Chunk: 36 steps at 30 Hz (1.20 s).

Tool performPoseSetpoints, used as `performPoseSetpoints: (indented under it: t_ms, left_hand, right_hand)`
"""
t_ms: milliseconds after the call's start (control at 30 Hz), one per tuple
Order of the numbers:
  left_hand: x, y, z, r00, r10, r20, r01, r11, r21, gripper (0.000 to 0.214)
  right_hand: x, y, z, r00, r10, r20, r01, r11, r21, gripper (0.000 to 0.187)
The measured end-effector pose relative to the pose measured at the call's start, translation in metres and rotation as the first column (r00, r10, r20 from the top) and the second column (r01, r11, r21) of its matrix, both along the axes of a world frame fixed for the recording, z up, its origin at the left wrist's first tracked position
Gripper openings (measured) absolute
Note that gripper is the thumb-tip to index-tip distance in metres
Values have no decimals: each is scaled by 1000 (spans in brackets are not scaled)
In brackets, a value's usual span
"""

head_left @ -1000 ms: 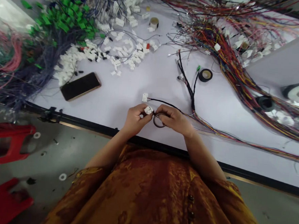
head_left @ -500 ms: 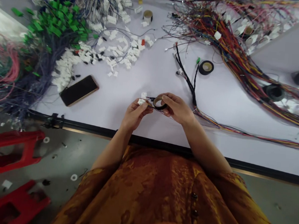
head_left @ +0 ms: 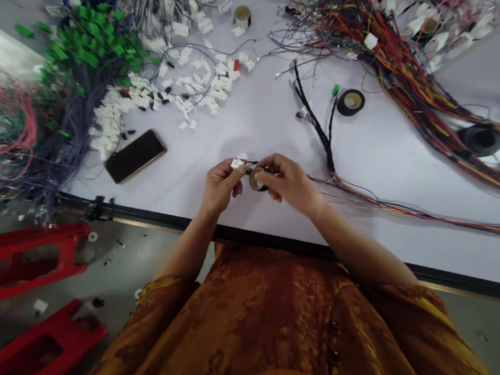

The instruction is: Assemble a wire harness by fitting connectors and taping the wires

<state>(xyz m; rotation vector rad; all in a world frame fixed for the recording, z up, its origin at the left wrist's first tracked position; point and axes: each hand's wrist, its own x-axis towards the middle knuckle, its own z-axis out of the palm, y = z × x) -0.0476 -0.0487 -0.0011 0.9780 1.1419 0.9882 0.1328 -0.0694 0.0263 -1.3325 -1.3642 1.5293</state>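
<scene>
On my feed the left hand (head_left: 222, 186) is nearly closed, thumb and fingers pinching a white connector (head_left: 237, 164) close to the centre of my view; the right hand (head_left: 290, 184) curls around a tape roll (head_left: 257, 179), thumb against its core, at four o'clock from the connector; whether tape touches wire there, I cannot tell; the harness (head_left: 324, 138) spreads black-wrapped branches toward one o'clock from the hands, its wires trailing to three; I have a spare roll (head_left: 350, 102) between one and two, a phone (head_left: 136, 155) at nine, green plugs (head_left: 87, 39) at ten.
</scene>
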Motion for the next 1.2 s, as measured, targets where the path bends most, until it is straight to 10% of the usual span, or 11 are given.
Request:
performPoseSetpoints:
  t_ms: [133,233,333,467,600,700,800,967,1200]
  left_hand:
    - [3,0,-1,997,54,59,-46,991,-127,34]
    - [6,-8,3,998,49,38,-45,995,-92,35]
    - [7,-18,5,998,32,-60,-24,990,136,29]
    - [9,-23,1,991,73,-111,-44,970,239,24]
    - [12,-19,-5,980,174,-99,-151,967,206,25]
    - [16,-15,-4,988,147,-53,-139,982,131,28]
    - [17,-15,-1,995,99,12,-99,994,51,31]
    - [18,-26,2,997,27,-77,-8,972,233,28]
    - [19,-35,-1,975,35,-221,57,917,396,18]
  right_hand:
    - [-13,-37,-5,914,-45,403,-116,923,366,21]
    - [-9,-25,-3,922,-193,337,43,912,407,11]
    - [-3,14,-1,966,-179,187,180,984,10,22]
    - [2,43,-4,962,-234,-142,155,894,-420,12]
    - [5,-2,-8,927,-356,-113,349,934,-83,17]
    - [4,-47,-12,975,-146,169,88,946,313,28]
    - [0,-57,-13,957,-107,270,-11,916,401,19]
    - [3,-12,-14,940,-289,184,296,955,-14,28]
    - [23,16,-22,987,-127,-102,82,928,-364,28]
